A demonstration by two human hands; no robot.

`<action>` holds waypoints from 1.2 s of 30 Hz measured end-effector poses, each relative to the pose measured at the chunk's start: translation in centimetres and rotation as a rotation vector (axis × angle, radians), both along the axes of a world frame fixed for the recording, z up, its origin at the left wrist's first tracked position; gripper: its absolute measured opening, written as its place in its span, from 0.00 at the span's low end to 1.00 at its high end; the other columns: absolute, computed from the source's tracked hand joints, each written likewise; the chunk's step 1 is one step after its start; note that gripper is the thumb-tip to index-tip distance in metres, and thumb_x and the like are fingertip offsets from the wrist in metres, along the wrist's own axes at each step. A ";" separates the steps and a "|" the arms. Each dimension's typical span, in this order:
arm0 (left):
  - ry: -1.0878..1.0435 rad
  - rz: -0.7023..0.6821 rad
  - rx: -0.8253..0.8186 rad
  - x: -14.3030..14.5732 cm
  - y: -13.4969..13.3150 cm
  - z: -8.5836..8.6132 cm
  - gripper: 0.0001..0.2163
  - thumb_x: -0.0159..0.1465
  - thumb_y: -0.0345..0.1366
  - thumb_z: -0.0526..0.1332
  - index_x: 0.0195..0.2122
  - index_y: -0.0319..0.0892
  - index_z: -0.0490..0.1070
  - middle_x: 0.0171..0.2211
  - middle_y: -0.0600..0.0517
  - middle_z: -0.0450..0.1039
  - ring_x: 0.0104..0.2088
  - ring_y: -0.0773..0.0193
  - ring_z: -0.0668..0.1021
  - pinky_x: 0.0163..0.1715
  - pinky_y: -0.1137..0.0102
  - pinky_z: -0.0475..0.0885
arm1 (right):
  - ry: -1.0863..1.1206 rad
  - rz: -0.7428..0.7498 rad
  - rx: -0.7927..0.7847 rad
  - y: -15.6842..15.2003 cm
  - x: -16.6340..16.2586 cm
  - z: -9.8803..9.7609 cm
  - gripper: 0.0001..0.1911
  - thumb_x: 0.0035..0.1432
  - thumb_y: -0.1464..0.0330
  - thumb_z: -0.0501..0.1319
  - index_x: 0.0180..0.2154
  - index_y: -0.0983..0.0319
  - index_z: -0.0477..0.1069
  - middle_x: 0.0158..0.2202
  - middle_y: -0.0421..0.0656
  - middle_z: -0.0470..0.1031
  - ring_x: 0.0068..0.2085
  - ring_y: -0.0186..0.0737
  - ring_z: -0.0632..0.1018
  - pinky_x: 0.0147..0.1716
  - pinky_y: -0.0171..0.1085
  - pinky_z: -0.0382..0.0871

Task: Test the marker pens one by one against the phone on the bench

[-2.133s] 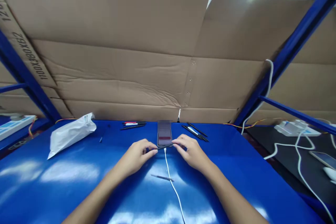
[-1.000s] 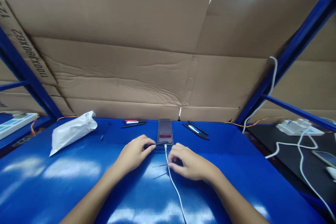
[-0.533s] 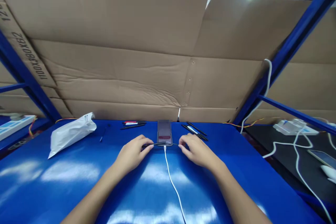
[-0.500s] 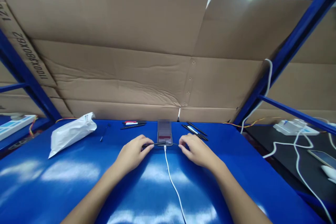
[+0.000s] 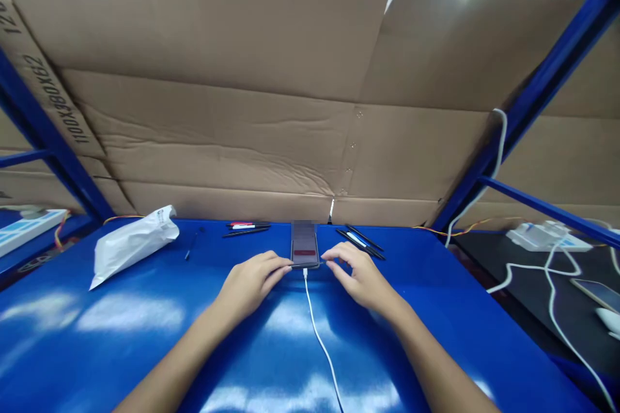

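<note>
A smartphone (image 5: 304,245) lies on the blue table with its screen up, and its upper screen is blurred. A white charging cable (image 5: 316,333) runs from its bottom edge towards me. My left hand (image 5: 254,279) rests against the phone's lower left edge, its fingertips touching it. My right hand (image 5: 361,275) hovers at the right of the phone with fingers spread, nearly touching it. The black stylus from earlier does not show clearly; my left fingers may hide it.
Black and red-capped pens (image 5: 246,227) lie left of the phone, more black pens (image 5: 359,242) right of it. A white plastic bag (image 5: 132,246) lies at left. Power strips and another phone (image 5: 598,293) sit beyond the table's right edge, with cardboard behind.
My left hand has slid right to the phone's edge, and the black stylus no longer shows across the phone. My right hand has moved left and forward towards the phone.
</note>
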State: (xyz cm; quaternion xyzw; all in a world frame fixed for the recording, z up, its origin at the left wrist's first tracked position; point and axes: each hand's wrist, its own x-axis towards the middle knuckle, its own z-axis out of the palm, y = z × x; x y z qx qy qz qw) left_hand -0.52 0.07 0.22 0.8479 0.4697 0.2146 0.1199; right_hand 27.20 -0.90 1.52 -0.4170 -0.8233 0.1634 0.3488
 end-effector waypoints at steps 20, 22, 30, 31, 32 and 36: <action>-0.225 -0.146 0.005 0.1 0.4 -0.8 0.14 0.77 0.40 0.53 0.52 0.46 0.78 0.48 0.50 0.81 0.48 0.59 0.81 0.50 0.68 0.74 | 0.120 -0.062 -0.032 -0.1 -0.6 0.0 0.07 0.68 0.68 0.61 0.36 0.59 0.76 0.37 0.43 0.80 0.40 0.42 0.78 0.43 0.41 0.68; -0.233 -0.141 0.014 0.2 0.3 -0.7 0.14 0.77 0.39 0.52 0.52 0.45 0.77 0.48 0.49 0.81 0.48 0.58 0.81 0.50 0.68 0.74 | 0.117 -0.069 -0.033 -0.2 -0.6 0.0 0.08 0.68 0.68 0.61 0.35 0.59 0.76 0.37 0.43 0.80 0.40 0.42 0.78 0.43 0.40 0.68; -0.210 -0.131 0.039 0.2 0.1 -0.6 0.13 0.76 0.39 0.53 0.51 0.45 0.77 0.48 0.49 0.81 0.48 0.58 0.82 0.49 0.67 0.74 | 0.119 -0.053 -0.020 -0.2 -0.7 0.0 0.07 0.68 0.68 0.60 0.36 0.59 0.76 0.37 0.42 0.80 0.40 0.42 0.77 0.42 0.39 0.67; -0.214 -0.144 0.034 0.2 0.1 -0.7 0.13 0.76 0.39 0.53 0.51 0.46 0.77 0.48 0.50 0.81 0.48 0.58 0.81 0.49 0.68 0.74 | 0.118 -0.055 -0.015 -0.1 -0.7 0.0 0.07 0.68 0.69 0.61 0.36 0.59 0.76 0.37 0.42 0.80 0.40 0.42 0.77 0.42 0.39 0.67; -0.221 -0.160 0.026 0.2 0.1 -0.7 0.13 0.76 0.39 0.53 0.51 0.46 0.77 0.48 0.50 0.80 0.48 0.59 0.81 0.50 0.68 0.74 | 0.118 -0.059 -0.012 -0.1 -0.7 -0.1 0.07 0.68 0.69 0.61 0.36 0.59 0.76 0.37 0.42 0.80 0.40 0.42 0.77 0.42 0.39 0.67; -0.244 -0.179 0.016 0.3 0.0 -0.6 0.13 0.76 0.38 0.53 0.51 0.45 0.76 0.48 0.49 0.80 0.48 0.59 0.81 0.50 0.69 0.74 | 0.134 -0.060 -0.022 -0.1 -0.7 -0.2 0.06 0.68 0.68 0.61 0.37 0.59 0.76 0.37 0.42 0.80 0.40 0.42 0.78 0.42 0.39 0.68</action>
